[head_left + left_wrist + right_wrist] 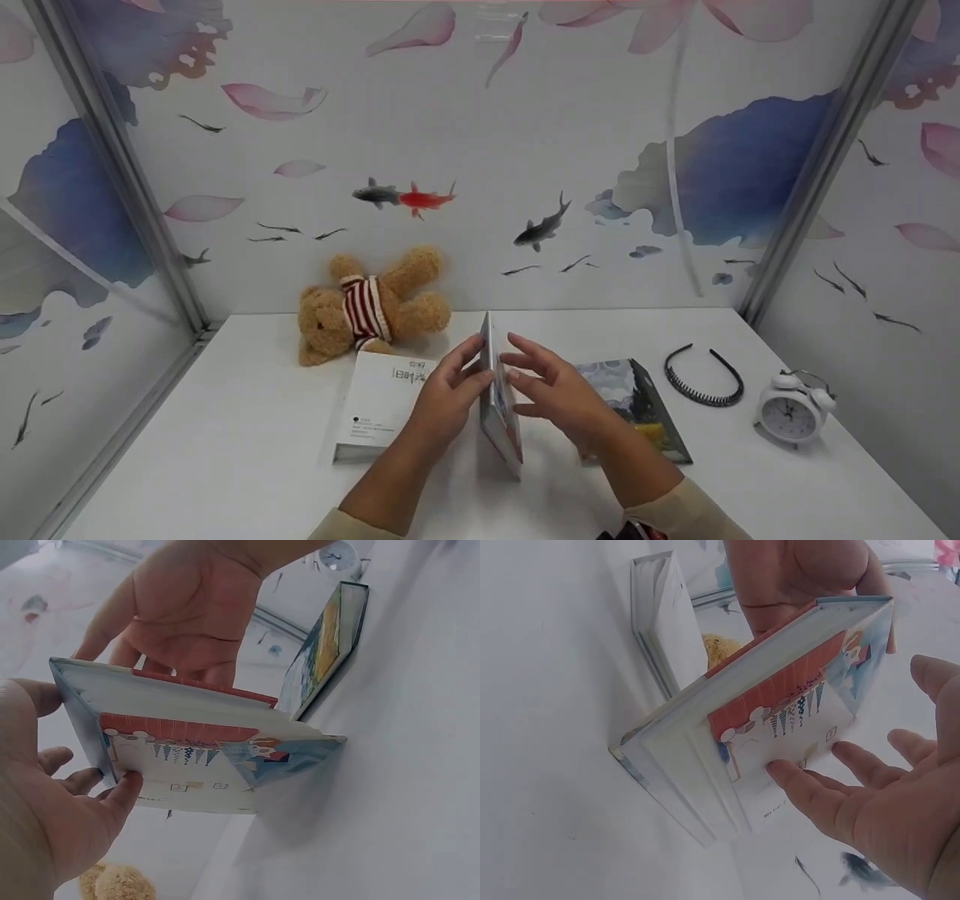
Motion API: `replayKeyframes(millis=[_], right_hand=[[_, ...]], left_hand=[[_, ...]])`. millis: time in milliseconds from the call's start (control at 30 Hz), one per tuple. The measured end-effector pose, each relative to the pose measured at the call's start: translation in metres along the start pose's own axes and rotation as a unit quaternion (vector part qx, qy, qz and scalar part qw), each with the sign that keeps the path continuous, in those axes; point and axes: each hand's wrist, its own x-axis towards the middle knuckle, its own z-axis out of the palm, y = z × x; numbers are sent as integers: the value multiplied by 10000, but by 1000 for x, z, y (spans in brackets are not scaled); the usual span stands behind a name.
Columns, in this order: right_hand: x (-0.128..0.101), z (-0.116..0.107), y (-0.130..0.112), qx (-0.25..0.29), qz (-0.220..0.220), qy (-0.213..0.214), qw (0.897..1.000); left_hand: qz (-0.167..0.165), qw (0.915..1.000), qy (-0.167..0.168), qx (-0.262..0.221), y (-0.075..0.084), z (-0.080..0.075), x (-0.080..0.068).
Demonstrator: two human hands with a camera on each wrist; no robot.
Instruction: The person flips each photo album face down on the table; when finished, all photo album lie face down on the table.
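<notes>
From the head view, a picture book (500, 405) stands on its edge on the white desk (225, 450), near the middle, between the two hands. The left hand (448, 397) holds it from the left side, with the fingers curled round the far upper part. The right hand (555, 390) is on the other side, fingers straight and a little spread, close to the cover. A white book (379, 409) lies flat just left of the hands, and a dark book (637, 409) with a painted cover lies flat on the right. Behind the white book a teddy bear (371, 304) lies on its side. Further right are a black hairband (703, 375) and a white alarm clock (791, 411).

From the left wrist view, the thumb (120, 799) presses on the cover of the picture book (195, 757), and the other fingers are behind it.

From the right wrist view, the right hand (885, 795) has its fingers (810, 787) straight and spread; one fingertip touches the cover of the picture book (772, 727).
</notes>
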Motion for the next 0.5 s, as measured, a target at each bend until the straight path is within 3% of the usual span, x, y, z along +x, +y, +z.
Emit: replayKeyframes(millis=[233, 500], right_hand=[[-2, 1, -4, 72, 65, 264, 9996], [0, -3, -2, 47, 135, 322, 9994]], left_hand=[[73, 9998, -106, 168, -1, 2, 1], [-152, 9993, -188, 271, -6, 1, 2]])
